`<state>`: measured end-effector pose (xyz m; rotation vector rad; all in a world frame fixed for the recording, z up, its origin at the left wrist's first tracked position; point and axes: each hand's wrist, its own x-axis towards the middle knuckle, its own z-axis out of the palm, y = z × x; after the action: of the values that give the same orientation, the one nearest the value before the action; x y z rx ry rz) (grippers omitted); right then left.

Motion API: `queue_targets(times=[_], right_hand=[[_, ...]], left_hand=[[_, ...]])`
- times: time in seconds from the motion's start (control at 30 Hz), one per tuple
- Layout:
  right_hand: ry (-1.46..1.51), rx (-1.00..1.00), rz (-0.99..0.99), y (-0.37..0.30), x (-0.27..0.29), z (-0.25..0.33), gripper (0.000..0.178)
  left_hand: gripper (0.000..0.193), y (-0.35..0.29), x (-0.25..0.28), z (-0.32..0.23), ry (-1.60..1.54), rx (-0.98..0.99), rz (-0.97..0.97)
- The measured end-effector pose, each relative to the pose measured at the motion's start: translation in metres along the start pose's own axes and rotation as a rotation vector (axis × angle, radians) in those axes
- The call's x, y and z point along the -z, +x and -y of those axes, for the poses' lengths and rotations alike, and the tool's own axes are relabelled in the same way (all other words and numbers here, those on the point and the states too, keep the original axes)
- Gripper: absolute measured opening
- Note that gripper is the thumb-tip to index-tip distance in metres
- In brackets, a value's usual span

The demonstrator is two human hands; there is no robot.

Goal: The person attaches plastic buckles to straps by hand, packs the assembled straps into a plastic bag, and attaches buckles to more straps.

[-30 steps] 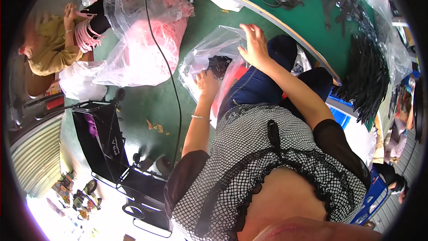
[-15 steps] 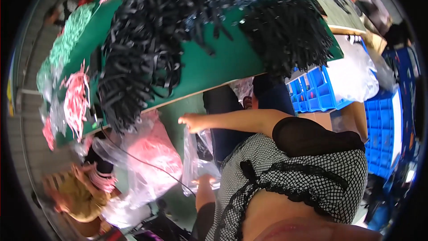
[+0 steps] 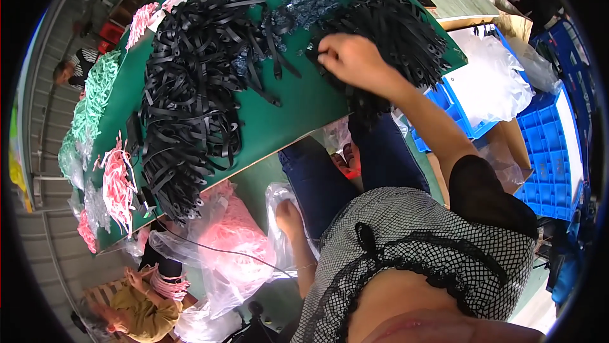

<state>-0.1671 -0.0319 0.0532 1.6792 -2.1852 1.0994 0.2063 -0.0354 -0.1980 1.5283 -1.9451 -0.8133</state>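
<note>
Over the right-hand pile of black straps (image 3: 406, 41), at the table's edge, is my right hand (image 3: 358, 64). Its fingers are curled in, and whatever they may hold is hidden. Low beside my left thigh, my left hand (image 3: 288, 217) is closed at a clear plastic bag (image 3: 277, 194) and appears to grip its edge. A larger, tangled heap of black straps (image 3: 190, 89) covers the left part of the green table (image 3: 288, 111). Between the two heaps lie small dark shiny pieces (image 3: 301, 10).
Pink straps (image 3: 118, 178) and mint-green straps (image 3: 96, 98) line the table's left side. A big clear bag of pink material (image 3: 235, 235) stands below, with a cable (image 3: 216, 249) across it. Blue crates (image 3: 549, 152) stand at right. A seated person (image 3: 143, 311) works at lower left.
My right hand has swung from beside the thigh, above the clear bag, up and right to the right-hand strap pile. The left hand stays low by the bag. The view has shifted slightly.
</note>
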Motion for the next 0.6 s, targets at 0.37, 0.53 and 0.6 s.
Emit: queue_targets(times=[0.37, 0.53, 0.6], right_hand=[[0.153, -0.309, 0.145, 0.029, -0.020, -0.071, 0.024], [0.782, -0.680, 0.370, 0.020, 0.004, -0.050, 0.020], [0.318, -0.324, 0.278, 0.014, -0.003, -0.037, 0.023]], left_hand=[[0.010, 0.056, 0.026, -0.206, -0.407, -0.448, 0.109], [0.009, 0.096, 0.019, -0.250, -0.497, -0.610, 0.093], [0.008, 0.112, 0.011, -0.261, -0.489, -0.624, 0.090]])
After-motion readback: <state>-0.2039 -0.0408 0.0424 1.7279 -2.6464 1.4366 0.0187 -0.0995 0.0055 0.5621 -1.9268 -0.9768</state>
